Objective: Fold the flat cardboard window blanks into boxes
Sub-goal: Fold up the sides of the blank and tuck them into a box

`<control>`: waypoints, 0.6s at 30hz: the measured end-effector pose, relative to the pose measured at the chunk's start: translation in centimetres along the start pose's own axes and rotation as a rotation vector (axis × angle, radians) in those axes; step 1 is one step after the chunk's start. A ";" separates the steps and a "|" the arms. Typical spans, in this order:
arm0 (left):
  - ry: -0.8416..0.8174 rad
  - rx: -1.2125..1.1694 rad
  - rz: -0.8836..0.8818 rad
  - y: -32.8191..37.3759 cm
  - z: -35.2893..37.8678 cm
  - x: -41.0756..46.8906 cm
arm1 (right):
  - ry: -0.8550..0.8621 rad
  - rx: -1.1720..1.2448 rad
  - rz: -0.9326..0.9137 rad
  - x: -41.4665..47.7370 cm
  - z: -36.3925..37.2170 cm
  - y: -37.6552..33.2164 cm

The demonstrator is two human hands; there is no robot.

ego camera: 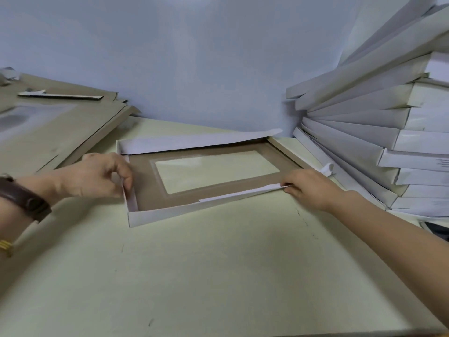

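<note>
fingers and thumb of the left hand pinch the short left flap of the half-folded box, holding it upright. the right hand pinches the right end of the near long flap, which leans inward over the brown inside. so we see both hands clamped on the same box, well apart, one at each end. a brown strap wraps the left wrist. the box lies flat on the surface toward its far edge, and the surface shows through the clear window in its bottom panel. at the far left corner we find a pile of flat brown blanks. at the far right corner a leaning stack of white folded boxes stands just beside the box.
</note>
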State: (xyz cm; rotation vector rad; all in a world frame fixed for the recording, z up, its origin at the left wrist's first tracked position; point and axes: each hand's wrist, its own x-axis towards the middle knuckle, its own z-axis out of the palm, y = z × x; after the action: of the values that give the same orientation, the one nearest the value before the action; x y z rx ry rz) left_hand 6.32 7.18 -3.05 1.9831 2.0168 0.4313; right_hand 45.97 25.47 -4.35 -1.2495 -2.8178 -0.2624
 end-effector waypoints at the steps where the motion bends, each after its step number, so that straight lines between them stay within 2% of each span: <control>1: 0.027 0.004 -0.012 0.0 0.0 0.0 | -0.007 -0.007 0.013 -0.1 -0.1 0.0; 8: 0.389 0.119 -0.074 -0.2 1.0 1.9 | -0.097 -0.074 -0.017 -0.9 -1.2 -1.4; 12: 0.572 0.019 -0.084 1.8 1.7 2.1 | -0.135 -0.108 -0.044 -1.8 -1.8 -3.0; 15: 0.581 -0.012 0.014 4.9 3.1 1.7 | -0.131 -0.107 -0.052 -2.2 -1.7 -4.9; 18: 0.480 -0.063 0.123 7.7 5.0 1.4 | -0.146 -0.080 -0.077 -2.2 -1.8 -7.1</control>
State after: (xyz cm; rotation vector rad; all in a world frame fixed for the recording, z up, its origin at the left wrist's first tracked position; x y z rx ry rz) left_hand 15.39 8.75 -4.52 2.1222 2.1069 1.0739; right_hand 42.14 18.92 -3.81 -1.2246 -3.0120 -0.3024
